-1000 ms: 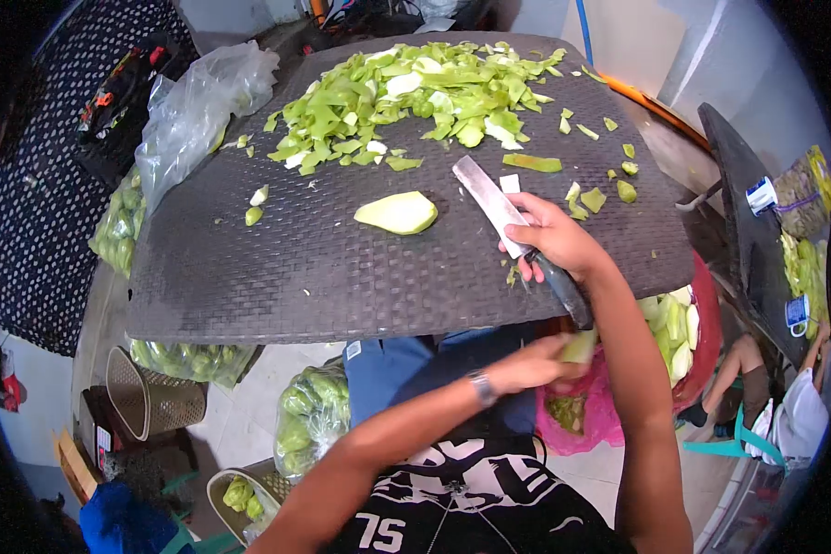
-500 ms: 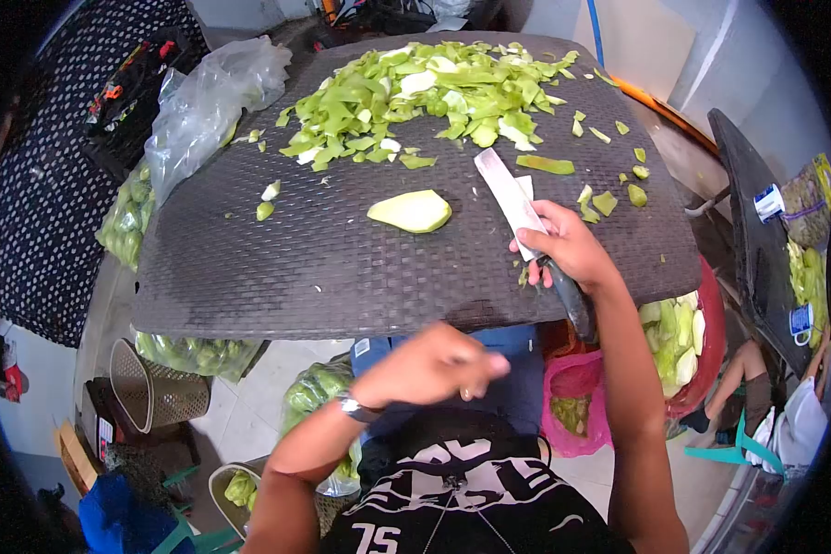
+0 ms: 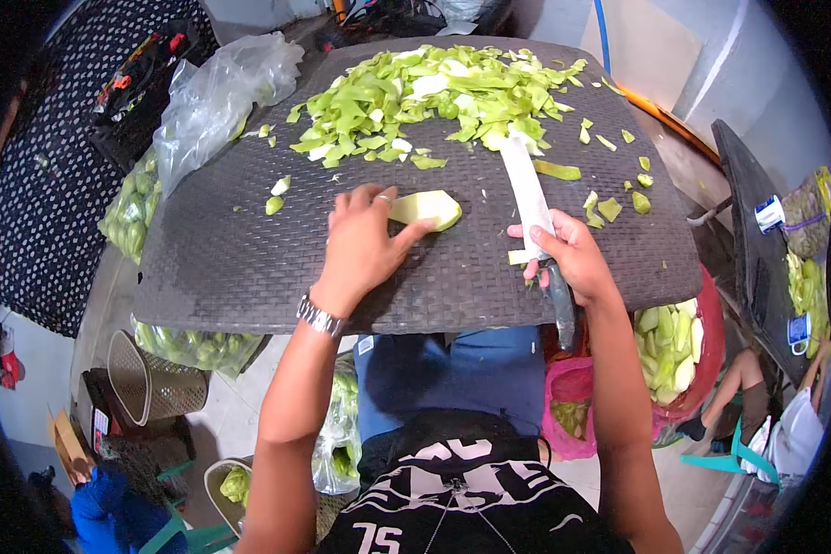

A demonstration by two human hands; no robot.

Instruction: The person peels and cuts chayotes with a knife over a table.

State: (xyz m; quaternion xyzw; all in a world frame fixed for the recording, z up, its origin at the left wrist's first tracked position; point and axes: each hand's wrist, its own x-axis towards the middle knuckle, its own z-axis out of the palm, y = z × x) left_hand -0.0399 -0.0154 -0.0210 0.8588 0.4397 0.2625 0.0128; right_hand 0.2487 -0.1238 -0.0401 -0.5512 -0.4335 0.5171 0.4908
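Note:
A pale green peeled vegetable piece (image 3: 439, 210) lies on the dark woven table (image 3: 240, 268). My left hand (image 3: 365, 235), with a watch on its wrist, has its fingers around the left end of this piece, thumb along its near side. My right hand (image 3: 568, 254) is closed on a knife (image 3: 526, 189) with a dark handle; the blade points up and away over the table. A small pale piece (image 3: 519, 258) sits by the fingers of my right hand. Beyond both hands spreads a heap of green peelings (image 3: 415, 92).
A clear plastic bag (image 3: 217, 97) lies at the table's far left. Below the right edge, a red basin (image 3: 706, 369) holds peeled pieces, beside a pink bag (image 3: 568, 420). A seated person (image 3: 799, 429) is at the far right. A basket (image 3: 157, 379) stands lower left.
My left hand has moved from near the pink bag up onto the table and taken hold of the peeled piece. What it held earlier is gone from it. My right hand still holds the knife.

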